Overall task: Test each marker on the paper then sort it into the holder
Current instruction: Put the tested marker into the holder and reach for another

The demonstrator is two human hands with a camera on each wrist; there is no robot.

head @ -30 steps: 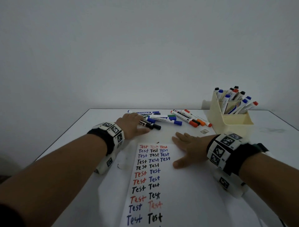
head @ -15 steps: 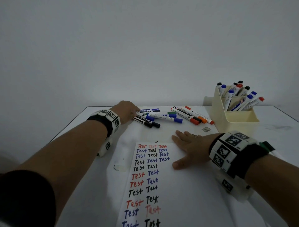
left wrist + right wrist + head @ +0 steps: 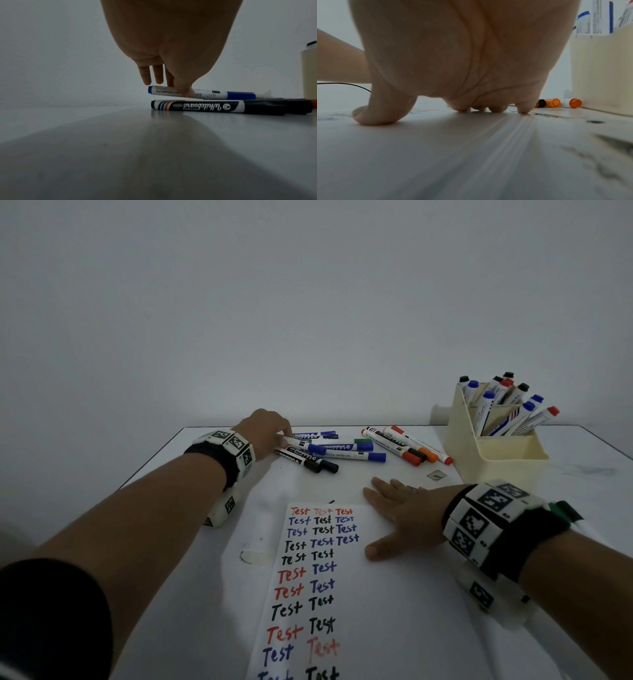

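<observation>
Blue-capped marker (image 3: 202,94) pinched by left hand (image 3: 265,433); right hand (image 3: 402,517) flat, fingers straight, pressing paper (image 3: 308,594).

Tabletop (image 3: 582,460): white, with faint grey smudges.
Paper (image 3: 342,611): white, lettered "Test" in rows of red, blue and black; one red word near the bottom was faded.
Holder (image 3: 496,460): cream; the markers in it (image 3: 507,412) had white barrels with black, blue and red caps.
Loose markers (image 3: 342,451): white barrels with blue, green, black, red and orange caps.
Black marker (image 3: 197,107): black, with a white label bearing blue and orange stripes and black script.
Blue marker (image 3: 214,94): white with blue cap and blue end.
Wristbands (image 3: 486,522): black, carrying white blocks with black square-code patterns.
Wall (image 3: 308,302): plain pale grey.
</observation>
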